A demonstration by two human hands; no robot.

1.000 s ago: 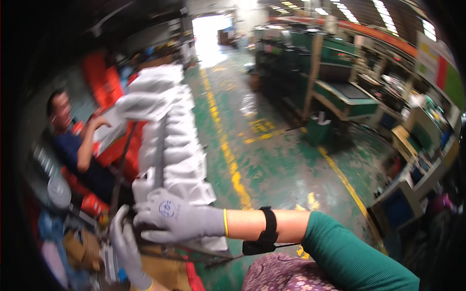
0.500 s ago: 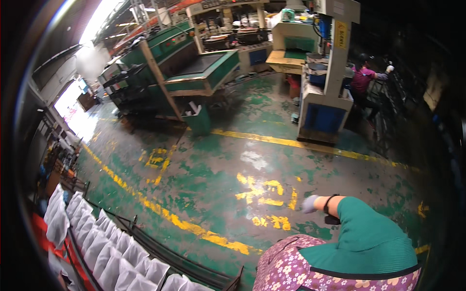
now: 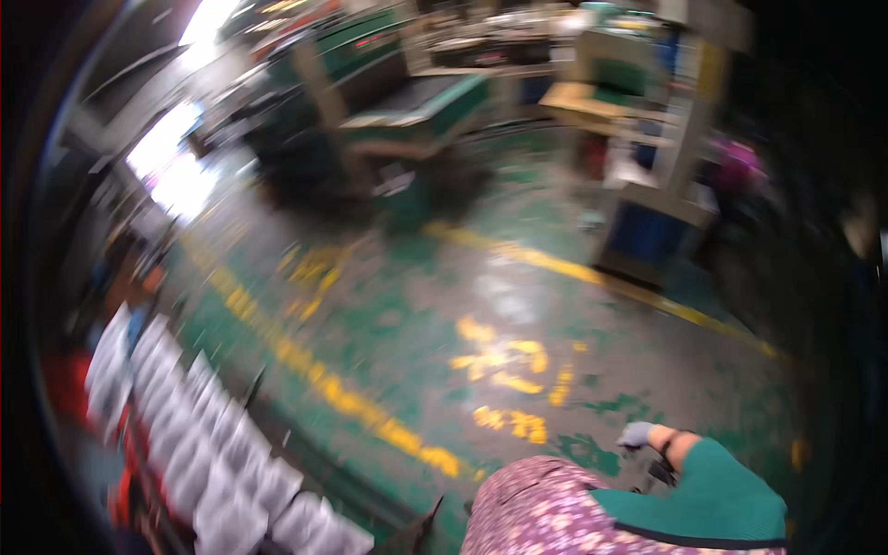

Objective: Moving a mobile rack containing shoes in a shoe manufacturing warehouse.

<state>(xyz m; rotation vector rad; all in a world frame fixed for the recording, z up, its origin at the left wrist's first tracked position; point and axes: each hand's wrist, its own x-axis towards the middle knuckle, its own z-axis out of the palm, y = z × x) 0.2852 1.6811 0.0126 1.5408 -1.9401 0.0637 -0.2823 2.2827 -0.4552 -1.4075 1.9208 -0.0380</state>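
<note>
Here the picture is smeared by a fast head turn, so only broad shapes can be trusted. The right hand, in a pale glove at the end of a teal sleeve, hangs low by the flowered garment over the green floor; whether its grip is spread or pressed together I cannot tell, and it seems to hold nothing. The left hand is out of sight. The rows of white pieces lie well apart from that hand, at lower left, bounded by a dark rail. Reaching them cleanly would, I judge, call for turning back and steadying first. The floor between the yellow line and the green machines gives open room; the blue cabinet stands farther right.
</note>
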